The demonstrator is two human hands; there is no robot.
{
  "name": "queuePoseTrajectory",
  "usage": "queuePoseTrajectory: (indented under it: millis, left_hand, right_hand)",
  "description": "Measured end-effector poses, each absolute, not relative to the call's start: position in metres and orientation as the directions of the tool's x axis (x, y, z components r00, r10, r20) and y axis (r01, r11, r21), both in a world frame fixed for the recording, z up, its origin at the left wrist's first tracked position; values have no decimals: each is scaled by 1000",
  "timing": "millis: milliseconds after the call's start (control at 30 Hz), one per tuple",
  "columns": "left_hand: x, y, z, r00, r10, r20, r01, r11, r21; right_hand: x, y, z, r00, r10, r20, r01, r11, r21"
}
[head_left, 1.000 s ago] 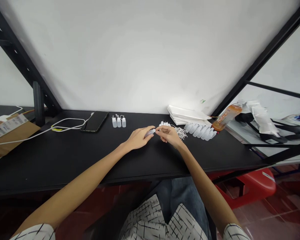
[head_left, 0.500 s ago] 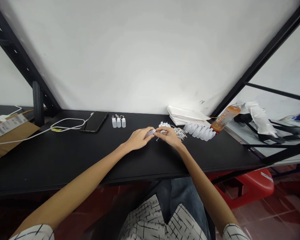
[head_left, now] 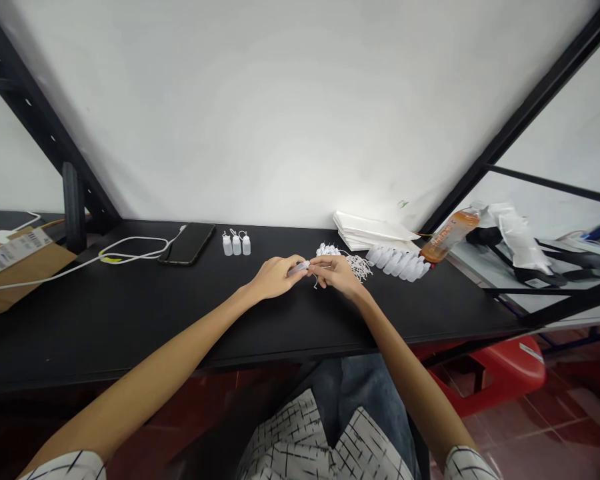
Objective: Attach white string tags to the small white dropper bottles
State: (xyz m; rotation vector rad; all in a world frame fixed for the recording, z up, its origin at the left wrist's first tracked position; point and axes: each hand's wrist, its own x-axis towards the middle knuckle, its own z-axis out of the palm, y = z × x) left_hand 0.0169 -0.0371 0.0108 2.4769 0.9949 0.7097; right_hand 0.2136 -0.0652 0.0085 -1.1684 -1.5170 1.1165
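Above the black table, my left hand is closed round a small translucent plastic bottle, tilted with its neck to the right. My right hand pinches at the neck end, where a bit of white shows. A thin white cord dangles below those fingertips; what exactly they grip is mostly covered. Just behind my right hand lie a cluster of small white caps and a heap of white cords. Further right, a row of several translucent bottles lies side by side.
Three capped little bottles stand at the back, left of my hands. A phone with a white cable lies beyond them. White paper sheets and an orange drink bottle are at the back right; a cardboard parcel is far left.
The small bottle shows a little more between my hands, and the white cord now hangs visibly below my right fingertips. Both hands stay in nearly the same place.
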Motion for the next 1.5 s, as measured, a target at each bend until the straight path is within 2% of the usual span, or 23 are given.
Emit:
queuePoseTrajectory:
  millis: [433, 700, 967, 1167, 1300, 1500]
  left_hand:
    - [14, -33, 10, 638, 722, 268, 447, -630, 635]
    - [17, -33, 4, 608, 740, 287, 507, -640, 577]
    - [16, -38, 8, 624, 723, 295, 529, -669, 522]
    - [16, -45, 10, 651, 678, 341, 519, -726, 451]
    - [18, -44, 7, 653, 662, 369, 482, -739, 472]
    - [21, -37, 0, 573, 736, 360, 515, -665, 541]
  right_hand:
    - [210, -65, 1, -224, 962, 156, 222, 206, -953]
    - [200, -67, -1, -217, 958, 188, 256, 242, -936]
    - [200, -71, 1, -266, 946, 185, 182, 238, -954]
    - [202, -71, 2, -261, 955, 140, 96, 170, -981]
    - [205, -68, 2, -191, 965, 181, 68, 197, -978]
    - [210, -64, 3, -112, 958, 262, 117, 275, -954]
